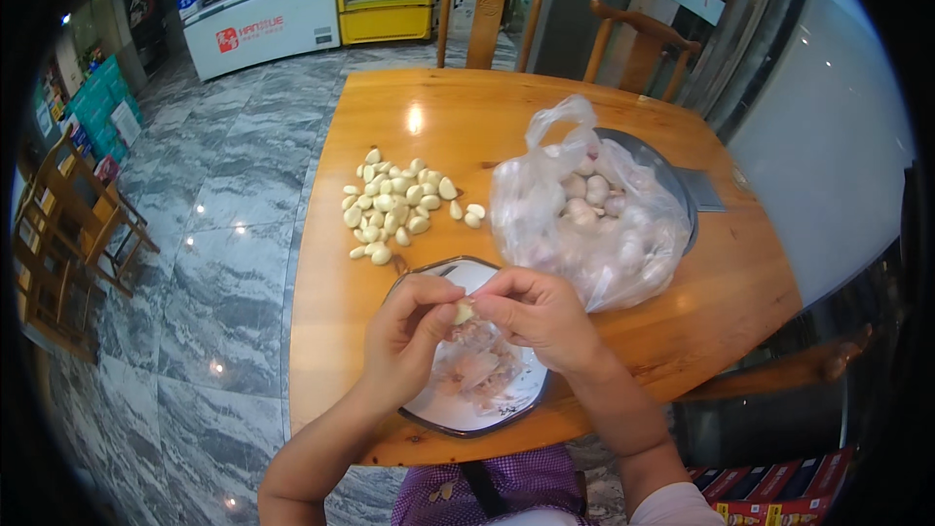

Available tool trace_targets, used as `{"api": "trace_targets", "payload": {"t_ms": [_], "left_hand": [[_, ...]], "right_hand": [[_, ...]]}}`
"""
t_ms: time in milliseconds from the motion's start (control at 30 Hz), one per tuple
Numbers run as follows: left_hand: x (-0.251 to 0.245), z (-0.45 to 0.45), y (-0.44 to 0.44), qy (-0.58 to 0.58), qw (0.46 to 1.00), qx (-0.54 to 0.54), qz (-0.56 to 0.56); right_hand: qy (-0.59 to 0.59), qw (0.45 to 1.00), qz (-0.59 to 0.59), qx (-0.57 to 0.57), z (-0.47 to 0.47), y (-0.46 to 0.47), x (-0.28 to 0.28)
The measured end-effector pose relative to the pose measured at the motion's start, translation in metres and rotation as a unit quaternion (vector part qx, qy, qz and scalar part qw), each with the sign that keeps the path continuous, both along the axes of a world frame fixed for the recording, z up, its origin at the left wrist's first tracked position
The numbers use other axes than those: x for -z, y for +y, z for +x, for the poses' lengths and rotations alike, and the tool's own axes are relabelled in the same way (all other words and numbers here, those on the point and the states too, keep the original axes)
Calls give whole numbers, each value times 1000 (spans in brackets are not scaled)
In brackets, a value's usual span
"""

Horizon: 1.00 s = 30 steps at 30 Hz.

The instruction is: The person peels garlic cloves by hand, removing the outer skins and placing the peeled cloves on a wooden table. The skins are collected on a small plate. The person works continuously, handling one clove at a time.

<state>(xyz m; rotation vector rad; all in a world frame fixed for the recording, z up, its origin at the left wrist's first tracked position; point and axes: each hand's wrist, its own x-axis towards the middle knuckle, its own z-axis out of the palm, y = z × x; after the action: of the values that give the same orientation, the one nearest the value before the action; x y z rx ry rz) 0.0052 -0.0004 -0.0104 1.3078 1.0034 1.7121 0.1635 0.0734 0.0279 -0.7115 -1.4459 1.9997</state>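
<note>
Between thumb and fingers, my left hand (pixel 413 329) holds a garlic clove (pixel 463 312), partly peeled as far as I can see. The fingertips of my right hand (pixel 537 314) pinch at the clove's upper side. Both hands are over a white dark-rimmed plate (pixel 526 394), on which papery garlic skins (pixel 478 372) lie heaped. Beyond the plate, to the left, peeled garlic cloves (pixel 394 197) are spread in a loose pile on the wooden table. At the right, a translucent plastic bag (pixel 540 234) of unpeeled garlic bulbs (pixel 595 191) stands with its top gaping.
The wooden table (pixel 694 307) has a round dark tray (pixel 646 150) under the bag and a flat grey item (pixel 703 190) beside it. Wooden chairs (pixel 488 11) stand at the far edge. A purple checked cloth (pixel 511 482) covers my lap. Printed cartons (pixel 785 489) are at lower right.
</note>
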Motion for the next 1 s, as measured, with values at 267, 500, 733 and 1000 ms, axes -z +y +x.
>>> {"api": "trace_targets", "payload": {"t_ms": [267, 500, 733, 1000], "left_hand": [[-1, -1, 0, -18, 1000, 11, -19], [-1, 2, -1, -39, 996, 26, -73], [2, 1, 1, -46, 997, 14, -66], [-3, -10, 5, -382, 913, 119, -86]], "right_hand": [[25, 998, 57, 15, -5, -2, 8], [-20, 988, 133, 77, -7, -3, 20], [-16, 978, 149, 142, -14, -12, 19], [36, 941, 298, 158, -17, -19, 19]]}}
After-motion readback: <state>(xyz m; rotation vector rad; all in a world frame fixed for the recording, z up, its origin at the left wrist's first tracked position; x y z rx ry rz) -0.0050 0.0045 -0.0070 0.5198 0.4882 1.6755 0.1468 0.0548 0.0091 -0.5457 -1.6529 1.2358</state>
